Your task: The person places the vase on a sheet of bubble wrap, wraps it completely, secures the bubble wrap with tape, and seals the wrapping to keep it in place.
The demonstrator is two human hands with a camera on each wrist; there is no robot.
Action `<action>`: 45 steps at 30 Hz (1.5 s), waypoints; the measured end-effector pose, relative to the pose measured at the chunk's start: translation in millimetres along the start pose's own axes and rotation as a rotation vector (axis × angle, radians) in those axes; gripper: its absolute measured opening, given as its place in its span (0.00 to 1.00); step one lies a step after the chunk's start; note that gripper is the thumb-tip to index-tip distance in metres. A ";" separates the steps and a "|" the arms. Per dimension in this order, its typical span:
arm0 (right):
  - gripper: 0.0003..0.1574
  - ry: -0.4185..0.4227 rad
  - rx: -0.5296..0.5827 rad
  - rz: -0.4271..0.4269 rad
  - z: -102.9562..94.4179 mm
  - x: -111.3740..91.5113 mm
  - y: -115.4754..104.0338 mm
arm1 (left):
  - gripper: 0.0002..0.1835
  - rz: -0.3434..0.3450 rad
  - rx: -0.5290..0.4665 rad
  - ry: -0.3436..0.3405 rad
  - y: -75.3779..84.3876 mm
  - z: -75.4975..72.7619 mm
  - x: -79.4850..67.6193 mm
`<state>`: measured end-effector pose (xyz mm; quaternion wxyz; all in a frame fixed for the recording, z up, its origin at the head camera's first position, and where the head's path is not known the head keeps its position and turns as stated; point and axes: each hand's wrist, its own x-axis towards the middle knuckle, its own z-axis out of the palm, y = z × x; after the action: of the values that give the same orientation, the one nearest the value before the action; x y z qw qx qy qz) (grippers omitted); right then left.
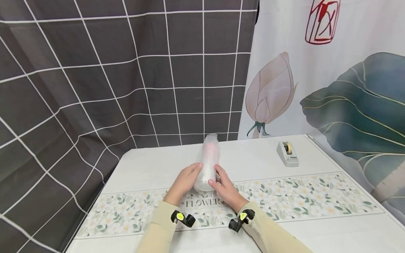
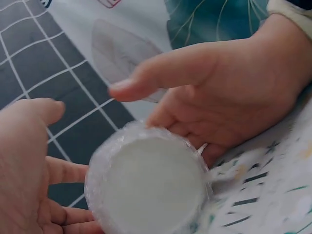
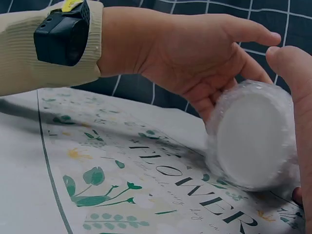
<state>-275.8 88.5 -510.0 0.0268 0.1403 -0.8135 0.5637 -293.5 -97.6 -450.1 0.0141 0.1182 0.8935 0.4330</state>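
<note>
A bubble-wrapped cylinder (image 1: 209, 154), pink at the far end and white at the near end, lies between my two hands over the table. Its round white base (image 2: 152, 185) faces back toward me in both wrist views. My left hand (image 1: 187, 177) holds its left side, fingers curving against the wrap and thumb lifted clear. From the right, my right hand (image 1: 227, 189) holds the other side, with its fingers partly hidden behind the cylinder and its thumb raised off the wrap in the left wrist view.
A grey-white tape dispenser (image 1: 287, 154) with a yellow roll stands at the right rear of the table. A floral runner (image 1: 300, 196) printed FLOWER crosses the white tabletop (image 1: 152, 165). Dark gridded curtain (image 1: 186, 70) and a flower-printed curtain (image 1: 281, 31) hang behind.
</note>
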 end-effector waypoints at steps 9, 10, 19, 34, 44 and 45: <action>0.50 0.095 -0.073 -0.055 -5.8 10.2 6.5 | 0.38 -0.042 -0.141 0.020 2.8 19.3 1.1; 0.51 0.089 -0.064 -0.052 -6.2 11.0 7.3 | 0.38 -0.035 -0.150 0.028 1.9 21.0 0.5; 0.54 0.075 -0.027 -0.036 -5.5 12.7 9.9 | 0.33 0.087 -0.168 0.038 -15.3 35.3 1.0; 0.57 0.125 -0.055 0.002 -4.1 12.5 7.4 | 0.29 0.108 -0.182 0.108 -27.0 42.0 3.1; 0.57 0.157 -0.047 0.002 -4.4 13.6 6.7 | 0.28 0.118 -0.166 0.109 -29.0 42.7 4.6; 0.57 0.158 -0.044 0.003 -4.4 13.7 6.7 | 0.28 0.120 -0.161 0.111 -29.2 43.0 4.8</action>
<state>-291.2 92.1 -511.8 0.0930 0.0935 -0.8213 0.5550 -298.4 -80.9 -499.2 -0.0521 0.1458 0.8465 0.5094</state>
